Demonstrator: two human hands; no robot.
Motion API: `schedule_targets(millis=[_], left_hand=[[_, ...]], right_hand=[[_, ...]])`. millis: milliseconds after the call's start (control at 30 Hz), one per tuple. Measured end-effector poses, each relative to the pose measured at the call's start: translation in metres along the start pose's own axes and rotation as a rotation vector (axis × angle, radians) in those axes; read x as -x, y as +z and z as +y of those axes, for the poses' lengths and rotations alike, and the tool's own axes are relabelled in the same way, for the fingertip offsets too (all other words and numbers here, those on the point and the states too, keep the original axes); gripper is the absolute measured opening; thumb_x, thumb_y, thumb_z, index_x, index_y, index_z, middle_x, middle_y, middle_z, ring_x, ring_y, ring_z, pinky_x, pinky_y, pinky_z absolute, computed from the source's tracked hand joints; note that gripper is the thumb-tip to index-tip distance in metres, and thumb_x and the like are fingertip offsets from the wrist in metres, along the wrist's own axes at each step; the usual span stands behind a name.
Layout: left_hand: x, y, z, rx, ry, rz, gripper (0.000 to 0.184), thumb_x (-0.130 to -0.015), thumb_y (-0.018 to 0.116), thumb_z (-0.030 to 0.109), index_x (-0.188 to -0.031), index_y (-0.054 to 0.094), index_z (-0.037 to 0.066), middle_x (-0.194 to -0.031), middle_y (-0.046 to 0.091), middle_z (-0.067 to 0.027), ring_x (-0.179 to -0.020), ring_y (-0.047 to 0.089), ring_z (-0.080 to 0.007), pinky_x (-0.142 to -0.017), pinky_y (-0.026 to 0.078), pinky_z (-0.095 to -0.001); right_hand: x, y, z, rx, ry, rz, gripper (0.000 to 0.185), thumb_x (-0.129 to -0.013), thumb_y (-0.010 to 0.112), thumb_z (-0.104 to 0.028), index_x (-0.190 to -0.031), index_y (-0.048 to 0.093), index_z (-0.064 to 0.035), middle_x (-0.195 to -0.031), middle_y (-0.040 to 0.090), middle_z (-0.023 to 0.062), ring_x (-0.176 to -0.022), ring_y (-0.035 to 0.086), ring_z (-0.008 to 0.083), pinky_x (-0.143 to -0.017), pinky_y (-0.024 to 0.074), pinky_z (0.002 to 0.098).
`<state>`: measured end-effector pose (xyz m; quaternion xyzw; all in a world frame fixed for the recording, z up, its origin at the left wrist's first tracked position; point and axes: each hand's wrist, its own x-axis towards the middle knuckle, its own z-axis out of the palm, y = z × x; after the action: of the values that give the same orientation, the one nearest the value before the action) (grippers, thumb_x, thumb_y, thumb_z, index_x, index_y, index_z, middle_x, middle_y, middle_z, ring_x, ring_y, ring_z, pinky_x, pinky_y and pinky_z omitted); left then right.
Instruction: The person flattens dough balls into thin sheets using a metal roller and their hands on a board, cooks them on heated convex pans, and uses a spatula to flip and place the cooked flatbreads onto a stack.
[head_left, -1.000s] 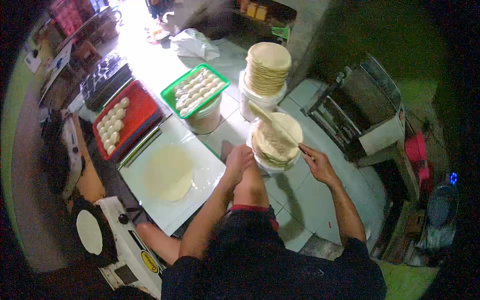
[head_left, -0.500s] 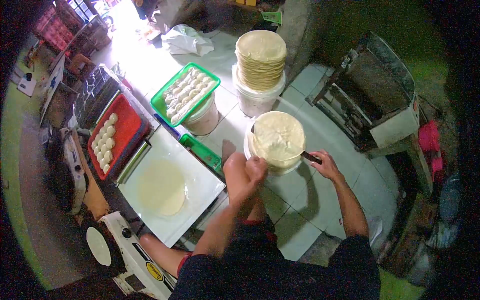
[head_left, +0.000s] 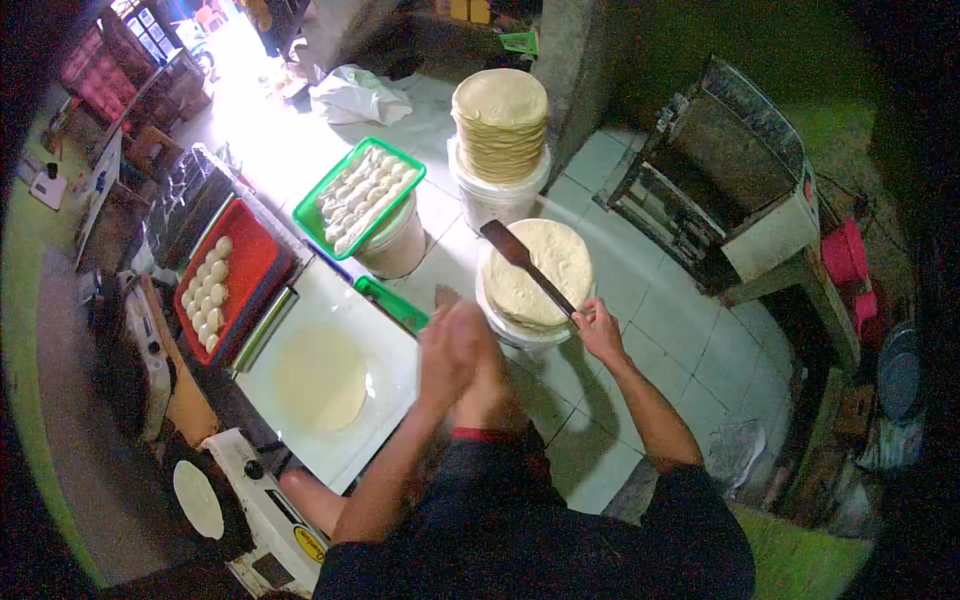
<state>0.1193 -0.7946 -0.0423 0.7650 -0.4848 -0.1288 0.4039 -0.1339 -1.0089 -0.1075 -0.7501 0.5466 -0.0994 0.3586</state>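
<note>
My right hand [head_left: 598, 328] is closed round the handle of a dark spatula [head_left: 519, 256], whose blade lies over the left edge of the lower flatbread stack [head_left: 553, 276] on a white bucket. Blurred by motion, my left hand [head_left: 449, 345] is near my knee, between that stack and the white work board [head_left: 390, 372]; its fingers cannot be made out. A thin round dough sheet [head_left: 322, 375] lies flat on the board. On the griddle at the lower left rests another pale round [head_left: 199, 499].
A taller flatbread stack [head_left: 500, 125] stands on a bucket behind. Dough balls fill a green tray [head_left: 300, 218] on a bucket and part of a red tray [head_left: 262, 262]. A white stove [head_left: 245, 462] is at lower left, a metal machine [head_left: 745, 165] at right.
The spatula has risen from the lower stack, where a flatbread was on it earlier; it now shows bare. My left hand has moved left, away from the stack. The view has shifted slightly.
</note>
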Motion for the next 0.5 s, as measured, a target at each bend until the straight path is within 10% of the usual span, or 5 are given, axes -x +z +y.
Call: schedule_targets(millis=[100,367,433,500], left_hand=[[0.090,-0.070,-0.065,-0.167,-0.172,0.070,0.054,-0.085,0.073,0.023,-0.128,0.052,-0.001,-0.144,0.045,-0.0291,-0.133,0.045,-0.0457,-0.111,0.037,-0.0508],[0.217,-0.132,-0.175,-0.689,-0.153,-0.166,0.047,-0.091,0.061,0.018,-0.129,0.048,-0.004,-0.146,0.039,-0.0312,-0.135,0.040,-0.0488,-0.110,0.029,-0.0642],[0.201,-0.149,-0.200,-0.751,-0.040,-0.160,0.038,-0.092,0.058,0.017,-0.121,0.045,-0.006,-0.097,0.065,-0.0237,-0.098,0.062,-0.0421,-0.108,0.028,-0.0660],[0.162,-0.191,-0.192,-0.604,-0.189,-0.098,0.035,-0.095,0.056,0.021,-0.118,0.045,-0.004,-0.083,0.065,-0.0210,-0.085,0.064,-0.0434,-0.107,0.027,-0.0678]], right_hand=[[-0.002,0.024,0.016,0.143,-0.295,0.359,0.034,-0.093,0.067,-0.026,-0.116,0.055,-0.0032,-0.102,0.061,0.0157,-0.100,0.061,0.0317,-0.087,0.0475,0.0408],[0.067,0.034,-0.029,-0.170,-0.210,0.236,0.026,-0.092,0.068,-0.016,-0.114,0.061,-0.0034,-0.109,0.062,0.0126,-0.098,0.062,0.0255,-0.087,0.0508,0.0383],[0.079,0.033,-0.085,-0.164,-0.233,0.152,0.021,-0.092,0.068,-0.015,-0.109,0.065,-0.0043,-0.105,0.064,0.0098,-0.093,0.063,0.0231,-0.084,0.0522,0.0365],[0.066,0.056,-0.119,-0.215,-0.338,-0.001,0.017,-0.094,0.066,-0.016,-0.103,0.069,-0.0030,-0.099,0.070,0.0095,-0.091,0.066,0.0219,-0.082,0.0535,0.0367]])
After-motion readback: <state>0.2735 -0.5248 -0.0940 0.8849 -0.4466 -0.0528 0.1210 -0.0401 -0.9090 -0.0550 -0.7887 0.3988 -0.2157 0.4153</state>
